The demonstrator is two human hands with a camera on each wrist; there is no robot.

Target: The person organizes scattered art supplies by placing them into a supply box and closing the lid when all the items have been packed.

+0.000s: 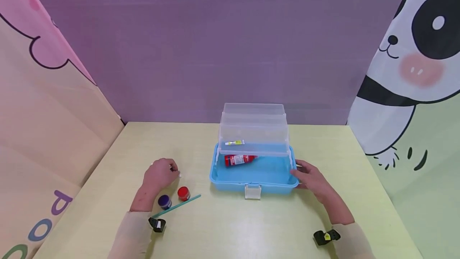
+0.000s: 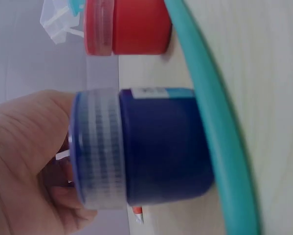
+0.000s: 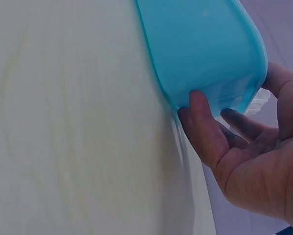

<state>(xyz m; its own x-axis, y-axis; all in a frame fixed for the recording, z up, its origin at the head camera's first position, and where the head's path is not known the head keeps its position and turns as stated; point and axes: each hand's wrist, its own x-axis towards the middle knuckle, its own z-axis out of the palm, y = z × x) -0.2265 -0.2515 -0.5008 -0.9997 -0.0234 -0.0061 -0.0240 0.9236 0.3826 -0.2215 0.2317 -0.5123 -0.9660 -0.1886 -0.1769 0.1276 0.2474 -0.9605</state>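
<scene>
Apparently mid-pickup, I gripped the open, rectangular blue plastic box (image 1: 230, 186) at its three-o'clock end with my right hand (image 1: 312, 181), my left hand (image 1: 161, 174) curled toward its nine o'clock, contents indiscernible, so lifting next called for a firm pinch.

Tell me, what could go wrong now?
The left hand is close to the dark blue jar and red jar, so it might knock one over. The teal stick lies loose beside them and could roll if nudged. The clear lid stands open, so it might drop if the right hand jolts the blue box.
</scene>
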